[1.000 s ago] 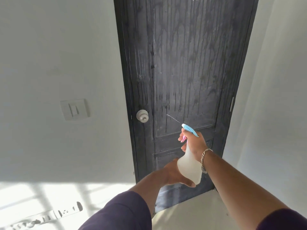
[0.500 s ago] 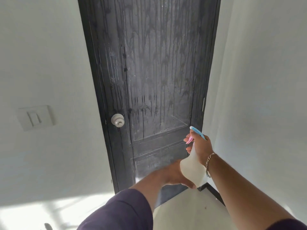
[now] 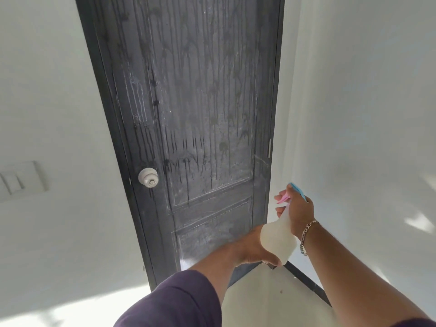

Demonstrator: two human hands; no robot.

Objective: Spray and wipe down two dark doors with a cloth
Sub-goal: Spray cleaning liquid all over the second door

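Showing a dark panelled door shut in its dark frame between white walls, its surface streaked from top to middle rail with dark vertical runs of liquid. The right hand is wrapped around the neck of a translucent white spray bottle, fingers curled over the pink trigger beneath the blue nozzle cap; the grip is closed on the bottle, which hangs below the fist with its body tilted toward the viewer. A chain bracelet circles the right wrist. The left hand cups the base of the bottle from beneath and from the door side, its fingers bent against the plastic; how tightly it grips cannot be told. A purple sleeve covers the left upper arm. The bottle is held at the lower right of the door, in front of its hinge edge and near the corner where the right wall meets the frame, nozzle directed toward the door. A pale round knob sits on the door's left stile, level with the bottom of the upper panel. A white wall switch is mounted on the left wall. A dark skirting strip runs along the base of the right wall above pale flooring.
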